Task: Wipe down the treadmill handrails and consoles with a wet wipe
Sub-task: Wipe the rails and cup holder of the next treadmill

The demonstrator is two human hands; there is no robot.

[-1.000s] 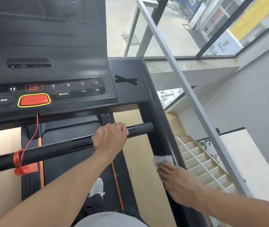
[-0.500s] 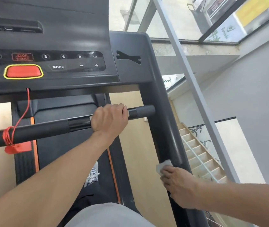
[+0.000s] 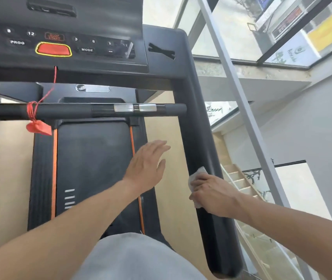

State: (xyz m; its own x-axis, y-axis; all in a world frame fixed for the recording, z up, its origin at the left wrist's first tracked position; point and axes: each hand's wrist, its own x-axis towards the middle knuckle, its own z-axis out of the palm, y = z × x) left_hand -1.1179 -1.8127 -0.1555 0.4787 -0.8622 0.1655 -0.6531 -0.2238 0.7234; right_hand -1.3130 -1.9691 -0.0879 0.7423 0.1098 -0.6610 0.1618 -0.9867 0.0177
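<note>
Head view: right hand (image 3: 211,194) presses wipe (image 3: 196,175) on handrail (image 3: 199,138).

The right hand (image 3: 211,194) covers most of the wet wipe (image 3: 198,174). The console (image 3: 64,47) runs off the top and left edges, its right-hand button labels smeared. The crossbar (image 3: 70,111) exits left.

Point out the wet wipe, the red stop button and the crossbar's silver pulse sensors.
wet wipe (image 3: 198,173): head view, its upper corner showing above the right hand's fingers.
red stop button (image 3: 53,49): head view, centre of its face.
silver pulse sensors (image 3: 123,108): head view, the left plate on the crossbar.
</note>
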